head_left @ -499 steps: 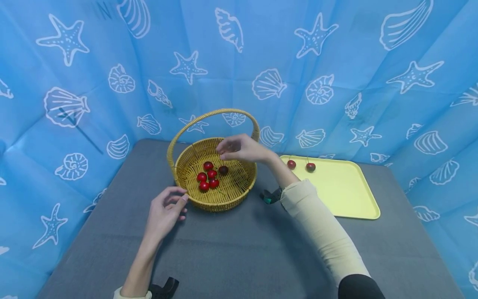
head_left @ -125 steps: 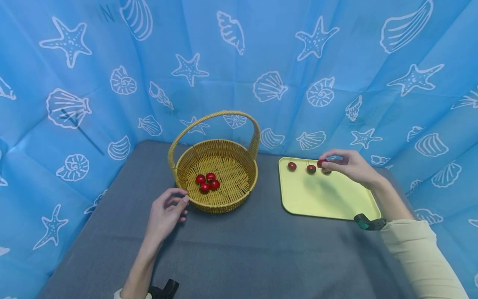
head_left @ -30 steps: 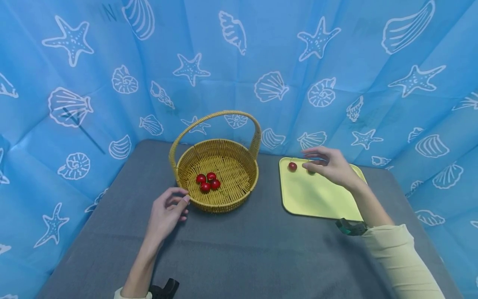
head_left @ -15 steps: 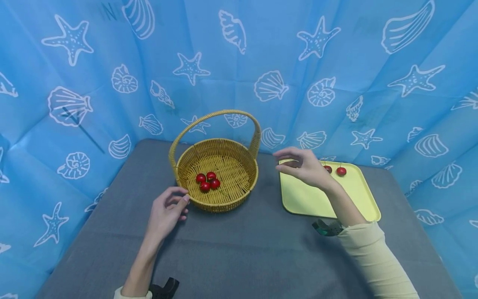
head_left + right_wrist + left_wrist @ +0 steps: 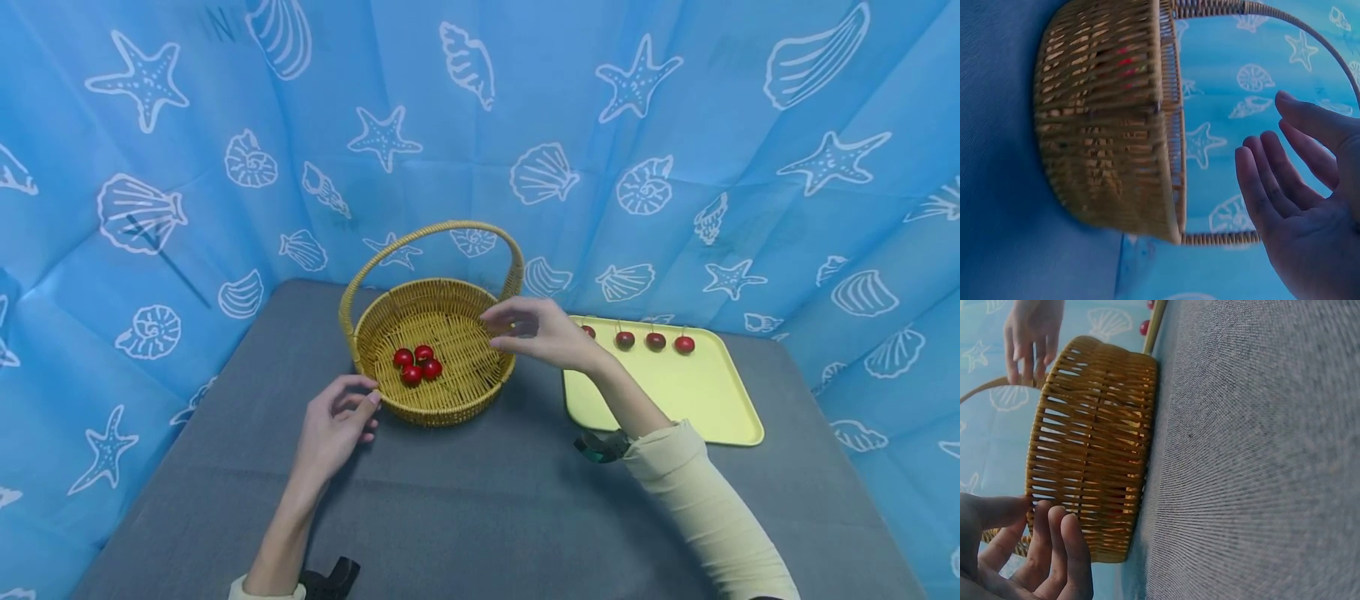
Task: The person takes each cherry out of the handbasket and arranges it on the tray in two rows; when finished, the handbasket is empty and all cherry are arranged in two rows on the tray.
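A yellow woven basket (image 5: 480,385) with a tall arched handle holds several red cherries (image 5: 411,375), clustered left of centre on its floor. At its near left rim, my left hand (image 5: 335,429) pinches the edge between thumb and forefinger; the left wrist view shows these fingers (image 5: 999,511) at the rim. Over the right rim hovers my right hand (image 5: 547,333), its fingers loosely bent, thumb apart, nothing between them. The right wrist view shows that same hand (image 5: 1310,200) bare, beside the basket wall (image 5: 1104,125).
To the right lies a yellow tray (image 5: 675,400), with several stemmed cherries (image 5: 656,342) in a row along its far edge. A grey cloth (image 5: 465,517) covers the table. Behind hangs a blue curtain (image 5: 465,83) printed with shells and starfish.
My right hand has swung left from the tray to the basket in the last second. Since the oldest frame, the basket's cherries have become fewer and the tray's more. My left hand stays put.
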A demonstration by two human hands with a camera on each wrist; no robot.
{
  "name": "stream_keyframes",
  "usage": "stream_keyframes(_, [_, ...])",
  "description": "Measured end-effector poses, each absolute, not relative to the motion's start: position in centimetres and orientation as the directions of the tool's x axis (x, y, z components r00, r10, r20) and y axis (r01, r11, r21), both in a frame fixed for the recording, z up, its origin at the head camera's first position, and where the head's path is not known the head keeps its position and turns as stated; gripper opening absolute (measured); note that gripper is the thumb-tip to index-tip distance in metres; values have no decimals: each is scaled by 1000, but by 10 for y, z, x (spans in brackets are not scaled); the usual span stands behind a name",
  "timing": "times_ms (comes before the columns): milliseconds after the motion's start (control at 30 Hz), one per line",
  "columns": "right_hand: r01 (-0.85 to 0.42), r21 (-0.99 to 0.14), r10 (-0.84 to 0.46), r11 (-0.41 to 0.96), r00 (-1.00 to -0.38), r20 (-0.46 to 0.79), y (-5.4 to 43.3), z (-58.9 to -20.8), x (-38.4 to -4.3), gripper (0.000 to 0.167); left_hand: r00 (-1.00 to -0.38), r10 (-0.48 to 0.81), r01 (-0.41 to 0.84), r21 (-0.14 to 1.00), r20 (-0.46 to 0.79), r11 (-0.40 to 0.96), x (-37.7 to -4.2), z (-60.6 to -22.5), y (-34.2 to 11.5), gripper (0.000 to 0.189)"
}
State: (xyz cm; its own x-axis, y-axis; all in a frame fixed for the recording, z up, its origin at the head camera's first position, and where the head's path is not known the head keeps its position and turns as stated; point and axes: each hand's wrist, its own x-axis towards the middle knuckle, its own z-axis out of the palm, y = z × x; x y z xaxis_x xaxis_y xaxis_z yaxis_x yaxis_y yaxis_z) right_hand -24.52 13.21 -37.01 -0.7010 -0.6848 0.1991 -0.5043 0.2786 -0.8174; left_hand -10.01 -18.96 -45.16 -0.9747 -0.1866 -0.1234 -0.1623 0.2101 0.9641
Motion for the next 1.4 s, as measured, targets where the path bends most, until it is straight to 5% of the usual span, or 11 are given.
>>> stream_keyframes(500, [-470, -845, -771, 255, -627, 115, 68, -380, -270, 36, -974, -190, -165, 963, -125, 212, -100, -452, -190, 31])
stream_keyframes(833, [-483, -792, -771, 374, -636, 24, 40, -383, -292, 39, -974, -192, -159, 963, -118, 219, -100, -453, -189, 30])
stream_keyframes(1400, [-329, -831, -747, 449, -649, -147, 16, -399, -320, 37, -975, -194, -150, 966, -109, 210, -99, -453, -189, 29])
